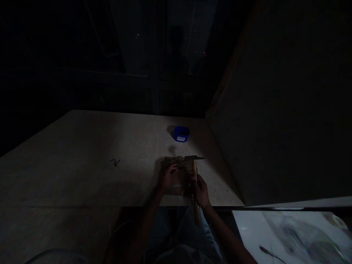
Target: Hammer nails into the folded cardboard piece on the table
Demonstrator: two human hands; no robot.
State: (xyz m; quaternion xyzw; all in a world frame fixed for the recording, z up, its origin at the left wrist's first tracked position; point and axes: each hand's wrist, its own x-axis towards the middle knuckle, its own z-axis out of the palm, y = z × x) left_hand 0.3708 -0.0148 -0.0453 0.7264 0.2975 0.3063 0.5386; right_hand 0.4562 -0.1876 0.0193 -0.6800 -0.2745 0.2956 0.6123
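In head view, grasping a hammer (195, 169) in the right hand (202, 192) near the right edge of a brown block (179, 180) on the table (82, 146); curling the left hand (167, 178) over the block, cannot tell whether pinching anything.

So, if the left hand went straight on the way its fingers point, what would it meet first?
Probably the hammer head, beyond and to the right of the left hand, though depth is unclear in this dim view.
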